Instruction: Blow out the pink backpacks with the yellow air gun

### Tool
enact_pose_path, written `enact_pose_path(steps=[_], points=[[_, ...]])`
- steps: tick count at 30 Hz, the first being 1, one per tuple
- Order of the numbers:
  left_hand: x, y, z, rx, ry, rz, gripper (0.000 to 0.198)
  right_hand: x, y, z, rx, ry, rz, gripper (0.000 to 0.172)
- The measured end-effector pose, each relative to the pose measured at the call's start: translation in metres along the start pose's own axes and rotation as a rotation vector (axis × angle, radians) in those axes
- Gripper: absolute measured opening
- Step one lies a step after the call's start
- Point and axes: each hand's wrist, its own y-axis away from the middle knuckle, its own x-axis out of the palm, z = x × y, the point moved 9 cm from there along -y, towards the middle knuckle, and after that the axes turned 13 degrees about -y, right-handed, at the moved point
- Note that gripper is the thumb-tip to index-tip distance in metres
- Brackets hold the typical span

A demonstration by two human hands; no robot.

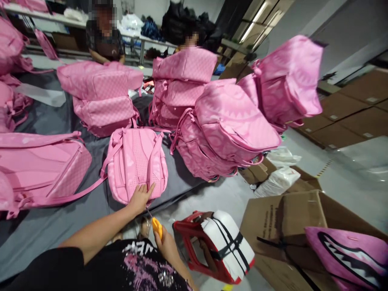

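A small pink backpack (141, 151) lies on the grey-covered table with its straps and padded back panel facing up. My left hand (140, 199) rests on its lower end, thumb apart from the fingers. Just below the table edge, my right hand (166, 241) is closed around a yellow-handled tool (157, 227). Its thin metal tip points up toward the bag's bottom edge; I cannot make out its exact kind. A larger pink backpack (68, 169) lies to the left.
Stacked pink backpacks (227, 117) stand at the table's right side, with more stacks (103, 93) behind. On the floor are a red stool (190, 250) with a strapped white pad (232, 242) and an open cardboard box (281, 218). One person (106, 40) is across the table; another is partly hidden.
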Motion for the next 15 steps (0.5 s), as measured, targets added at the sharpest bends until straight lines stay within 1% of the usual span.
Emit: enact_pose_path(steps=[2,4,5,6,7,8,9,10,11,12,13,14,15], points=[[-0.033,-0.010,0.012,-0.077,0.173,-0.044,0.086,-0.017,0.013,-0.003,-0.120,-0.131,-0.032,0.039],[-0.076,-0.017,0.034,-0.226,0.428,-0.119,0.084,-0.038,0.030,-0.002,-0.235,-0.208,-0.068,0.035],[-0.099,-0.018,0.047,-0.306,0.574,-0.193,0.082,-0.050,0.039,0.002,-0.289,-0.217,-0.103,0.036],[-0.120,-0.015,0.059,-0.374,0.719,-0.302,0.081,-0.063,0.048,0.008,-0.340,-0.207,-0.153,0.037],[-0.138,-0.010,0.069,-0.423,0.853,-0.439,0.082,-0.076,0.055,0.015,-0.387,-0.186,-0.205,0.037],[-0.151,-0.002,0.077,-0.462,0.970,-0.589,0.083,-0.087,0.061,0.024,-0.424,-0.161,-0.244,0.038],[-0.154,0.009,0.081,-0.505,1.067,-0.726,0.083,-0.096,0.065,0.032,-0.442,-0.137,-0.272,0.038],[-0.149,0.021,0.081,-0.562,1.142,-0.826,0.081,-0.103,0.065,0.038,-0.440,-0.120,-0.284,0.037],[-0.135,0.034,0.077,-0.637,1.199,-0.876,0.076,-0.106,0.063,0.043,-0.425,-0.108,-0.275,0.037],[-0.115,0.046,0.070,-0.716,1.242,-0.865,0.070,-0.108,0.061,0.045,-0.401,-0.101,-0.261,0.037],[-0.093,0.058,0.058,-0.773,1.271,-0.795,0.062,-0.109,0.057,0.046,-0.376,-0.100,-0.245,0.037],[-0.072,0.065,0.043,-0.757,1.287,-0.660,0.056,-0.109,0.053,0.045,-0.354,-0.099,-0.233,0.039],[-0.055,0.069,0.025,-0.675,1.289,-0.488,0.051,-0.108,0.050,0.043,-0.328,-0.098,-0.222,0.040]])
